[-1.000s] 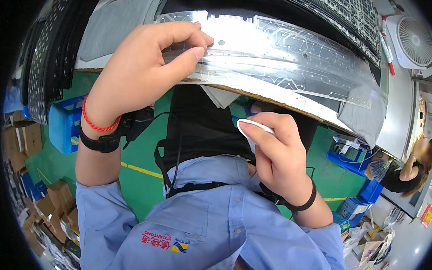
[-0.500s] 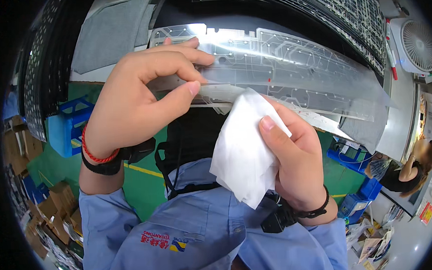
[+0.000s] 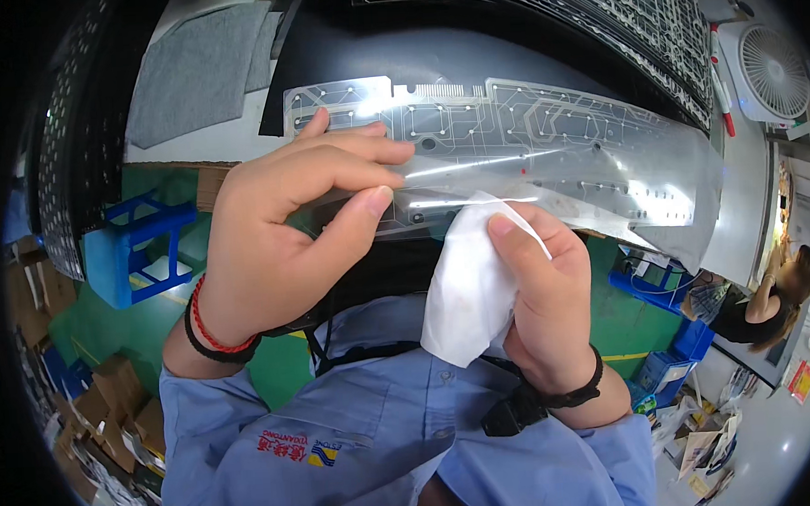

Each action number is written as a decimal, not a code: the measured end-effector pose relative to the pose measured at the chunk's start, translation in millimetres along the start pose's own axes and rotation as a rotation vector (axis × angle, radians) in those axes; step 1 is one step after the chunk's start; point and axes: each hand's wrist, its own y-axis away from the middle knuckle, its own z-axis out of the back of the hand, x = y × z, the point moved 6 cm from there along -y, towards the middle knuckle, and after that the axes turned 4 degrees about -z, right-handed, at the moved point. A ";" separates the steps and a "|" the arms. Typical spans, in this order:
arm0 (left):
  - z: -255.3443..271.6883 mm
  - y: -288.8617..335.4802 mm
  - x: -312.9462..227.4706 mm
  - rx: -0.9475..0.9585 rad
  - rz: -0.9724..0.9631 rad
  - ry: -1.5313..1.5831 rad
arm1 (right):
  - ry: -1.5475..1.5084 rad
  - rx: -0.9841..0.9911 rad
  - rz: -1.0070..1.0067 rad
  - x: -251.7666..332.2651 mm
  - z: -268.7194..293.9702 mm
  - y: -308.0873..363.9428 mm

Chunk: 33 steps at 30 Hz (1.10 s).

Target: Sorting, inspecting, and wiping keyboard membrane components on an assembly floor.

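Observation:
A clear flexible circuit sheet (image 3: 545, 126) with pale printed traces and dots spans the front of the bench. My left hand (image 3: 301, 199) pinches its near edge on the left between thumb and index finger, the other fingers spread over its top. In my right hand (image 3: 554, 291) is a folded white cloth (image 3: 470, 277), thumb on top and the other fingers hidden behind it. The cloth's upper end touches or overlaps the sheet's near edge. A small red mark shows on the sheet, and glare streaks cross it.
Stacked printed sheets (image 3: 585, 24) stand behind on a black surface (image 3: 339, 46). A grey cloth (image 3: 194, 76) lies at the left, a white fan (image 3: 777, 68) and a red-and-white pen (image 3: 723, 99) at the right. Blue stools (image 3: 139, 253) stand below; another person (image 3: 765, 303) sits far right.
The circuit sheet has come lower and toward me, showing more of its far edge and the black surface behind. Both hands keep their grips; the cloth has shifted slightly right.

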 end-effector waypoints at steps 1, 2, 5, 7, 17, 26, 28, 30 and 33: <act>-1.6 0.3 -0.6 0.002 -0.001 0.001 | -0.029 0.008 -0.022 -2.2 -1.0 0.1; -2.6 0.7 -3.1 -0.005 -0.028 -0.028 | -0.058 0.017 -0.043 -4.4 -2.0 0.1; -7.6 1.2 -4.4 0.000 -0.078 -0.063 | -0.085 0.021 -0.092 -9.0 -8.3 -1.6; -9.2 1.2 -3.6 0.005 -0.100 -0.077 | -0.073 0.017 -0.083 -10.7 -4.9 -3.2; -9.4 2.8 3.7 -0.051 -0.072 -0.050 | -0.080 -0.083 -0.062 -12.6 -4.5 -4.8; -12.0 -1.7 8.9 -0.073 -0.071 -0.118 | 0.164 0.053 -0.057 -11.7 11.8 11.9; -12.3 -3.3 10.6 -0.087 -0.088 -0.128 | 0.369 0.050 0.093 -2.6 25.2 24.4; -12.8 -4.2 12.0 -0.095 -0.099 -0.133 | 0.654 0.007 0.479 23.4 29.5 31.3; -13.2 -6.1 11.0 -0.094 -0.098 -0.170 | 1.146 -0.141 1.159 50.0 14.2 51.4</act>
